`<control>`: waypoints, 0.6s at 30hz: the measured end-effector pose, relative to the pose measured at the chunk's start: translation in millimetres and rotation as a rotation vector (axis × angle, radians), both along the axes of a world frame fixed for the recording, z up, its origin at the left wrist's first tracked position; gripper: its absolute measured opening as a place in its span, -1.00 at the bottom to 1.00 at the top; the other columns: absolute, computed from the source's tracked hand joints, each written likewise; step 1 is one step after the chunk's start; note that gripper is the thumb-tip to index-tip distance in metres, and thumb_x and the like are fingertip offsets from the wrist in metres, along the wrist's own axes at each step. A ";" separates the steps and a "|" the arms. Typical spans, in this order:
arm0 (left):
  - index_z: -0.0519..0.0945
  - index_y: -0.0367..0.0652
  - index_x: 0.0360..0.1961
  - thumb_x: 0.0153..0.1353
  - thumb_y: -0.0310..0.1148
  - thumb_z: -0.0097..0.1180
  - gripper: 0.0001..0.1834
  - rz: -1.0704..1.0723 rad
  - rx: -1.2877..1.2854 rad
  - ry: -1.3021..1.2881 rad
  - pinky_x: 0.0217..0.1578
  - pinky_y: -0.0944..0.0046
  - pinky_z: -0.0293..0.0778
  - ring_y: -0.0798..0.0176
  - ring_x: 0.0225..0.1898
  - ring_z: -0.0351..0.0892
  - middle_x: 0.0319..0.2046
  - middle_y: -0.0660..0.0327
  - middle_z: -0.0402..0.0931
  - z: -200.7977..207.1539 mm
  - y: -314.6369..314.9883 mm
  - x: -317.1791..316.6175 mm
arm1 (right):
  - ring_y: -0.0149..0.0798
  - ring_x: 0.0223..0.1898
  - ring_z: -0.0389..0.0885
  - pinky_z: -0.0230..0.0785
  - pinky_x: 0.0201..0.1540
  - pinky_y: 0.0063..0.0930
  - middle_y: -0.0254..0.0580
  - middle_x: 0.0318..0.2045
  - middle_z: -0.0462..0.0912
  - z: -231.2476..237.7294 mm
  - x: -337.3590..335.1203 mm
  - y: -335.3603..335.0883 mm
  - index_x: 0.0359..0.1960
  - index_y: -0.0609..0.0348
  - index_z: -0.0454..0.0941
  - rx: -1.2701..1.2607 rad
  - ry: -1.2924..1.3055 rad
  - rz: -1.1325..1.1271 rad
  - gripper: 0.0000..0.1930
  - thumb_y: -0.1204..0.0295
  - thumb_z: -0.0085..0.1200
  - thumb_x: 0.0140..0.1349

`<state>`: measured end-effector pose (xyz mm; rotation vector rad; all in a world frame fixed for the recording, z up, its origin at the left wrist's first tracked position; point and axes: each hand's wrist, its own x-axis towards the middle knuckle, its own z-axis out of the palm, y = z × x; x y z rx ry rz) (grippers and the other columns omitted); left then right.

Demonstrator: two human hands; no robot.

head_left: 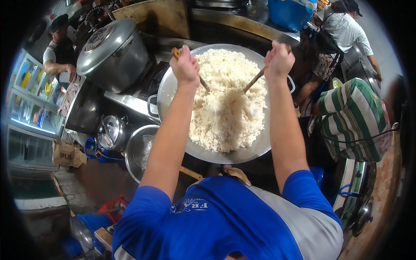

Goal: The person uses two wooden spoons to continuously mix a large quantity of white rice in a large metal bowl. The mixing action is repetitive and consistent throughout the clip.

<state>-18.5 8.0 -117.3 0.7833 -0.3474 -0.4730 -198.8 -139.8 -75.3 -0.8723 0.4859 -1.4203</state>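
One brown stick (203,84) is clenched in the left grip (186,69), another stick (254,81) in the right grip (278,63), both slanting into a mound of crumbly white rice (229,104), blurred at its middle. The rice fills a wide, round metal pan (212,155), whose rim lies beneath both forearms. Leftward stand a bulging, lidded metal pot (125,65) and a shiny basin (138,149), partly hidden by the left forearm (169,134); rightward, a striped bag (357,119) bulges softly.
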 end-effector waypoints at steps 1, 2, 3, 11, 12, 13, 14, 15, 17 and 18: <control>0.28 -0.05 -0.56 0.43 -0.25 0.01 -0.63 -0.006 0.025 -0.022 -0.75 0.37 -0.04 0.45 -0.76 0.04 -0.71 0.36 0.12 25.2 -6.4 -2.6 | -0.53 -0.79 0.18 -0.02 -0.75 -0.57 -0.48 -0.74 0.26 17.2 0.8 -2.6 -0.63 0.00 0.33 -0.075 -0.010 0.018 -0.72 0.51 0.12 0.19; 0.28 -0.03 -0.57 0.41 -0.24 0.02 -0.62 0.010 0.038 -0.069 -0.75 0.37 -0.04 0.45 -0.76 0.05 -0.72 0.37 0.12 52.9 -7.6 -4.6 | -0.49 -0.78 0.17 -0.03 -0.73 -0.53 -0.46 -0.73 0.24 42.3 3.4 3.2 -0.64 0.00 0.30 -0.121 0.032 0.031 -0.71 0.51 0.11 0.20; 0.27 0.00 -0.59 0.41 -0.24 0.02 -0.61 0.051 0.046 -0.111 -0.75 0.36 -0.05 0.45 -0.76 0.04 -0.73 0.38 0.11 75.8 -9.5 -2.8 | -0.46 -0.77 0.15 -0.05 -0.71 -0.48 -0.44 -0.72 0.21 66.0 4.6 10.1 -0.64 0.00 0.27 -0.166 0.080 0.045 -0.69 0.50 0.10 0.20; 0.30 0.01 -0.56 0.39 -0.30 0.03 -0.66 0.027 0.036 -0.244 -0.79 0.40 -0.10 0.49 -0.80 0.00 -0.73 0.41 0.12 134.8 42.4 84.0 | -0.55 -0.76 0.09 -0.07 -0.70 -0.55 -0.53 -0.73 0.17 80.7 -58.1 -35.2 -0.65 -0.07 0.23 -0.258 0.211 0.030 -0.63 0.49 0.15 0.24; 0.30 0.01 -0.57 0.40 -0.29 0.02 -0.65 0.090 0.068 -0.222 -0.78 0.40 -0.10 0.49 -0.79 -0.02 -0.73 0.42 0.09 119.4 50.3 90.9 | -0.56 -0.76 0.09 -0.08 -0.70 -0.56 -0.53 -0.74 0.17 60.3 -75.0 -54.1 -0.64 -0.09 0.24 -0.251 0.233 0.020 -0.63 0.47 0.14 0.25; 0.29 0.01 -0.57 0.40 -0.28 0.03 -0.64 0.142 0.136 -0.198 -0.78 0.39 -0.09 0.47 -0.79 0.00 -0.73 0.42 0.09 90.3 53.2 118.2 | -0.53 -0.77 0.15 -0.02 -0.72 -0.54 -0.51 -0.75 0.20 40.9 -87.8 -72.8 -0.65 -0.08 0.28 -0.200 0.250 -0.032 -0.66 0.45 0.11 0.25; 0.29 0.02 -0.57 0.41 -0.26 0.03 -0.64 0.176 0.117 -0.208 -0.78 0.38 -0.08 0.46 -0.79 0.01 -0.73 0.42 0.10 48.5 53.8 127.2 | -0.50 -0.78 0.21 0.03 -0.73 -0.53 -0.50 -0.76 0.23 11.5 -96.9 -86.1 -0.66 -0.07 0.32 -0.146 0.268 -0.080 -0.68 0.42 0.09 0.25; 0.28 0.02 -0.56 0.41 -0.25 0.04 -0.64 0.218 0.096 -0.220 -0.77 0.38 -0.07 0.45 -0.78 0.01 -0.73 0.42 0.10 3.0 58.1 130.8 | -0.48 -0.77 0.22 0.03 -0.73 -0.51 -0.48 -0.75 0.24 -35.0 -100.6 -95.6 -0.66 -0.06 0.31 -0.078 0.147 -0.118 -0.69 0.39 0.06 0.27; 0.21 0.04 -0.61 0.42 -0.16 0.03 -0.55 0.176 -0.077 -0.017 -0.75 0.35 -0.06 0.43 -0.77 -0.02 -0.73 0.41 0.06 -74.8 51.6 122.1 | -0.42 -0.77 0.22 0.05 -0.73 -0.48 -0.45 -0.75 0.25 -115.4 -87.1 -99.9 -0.64 -0.04 0.29 0.217 -0.062 -0.268 -0.71 0.35 0.00 0.26; 0.18 0.04 -0.62 0.43 -0.11 0.02 -0.53 0.242 -0.119 0.115 -0.73 0.33 -0.06 0.42 -0.76 -0.04 -0.73 0.39 0.05 -93.1 45.6 117.2 | -0.42 -0.78 0.22 0.08 -0.73 -0.47 -0.44 -0.76 0.25 -133.3 -61.7 -81.0 -0.62 -0.01 0.28 0.304 -0.129 -0.265 -0.74 0.37 0.01 0.22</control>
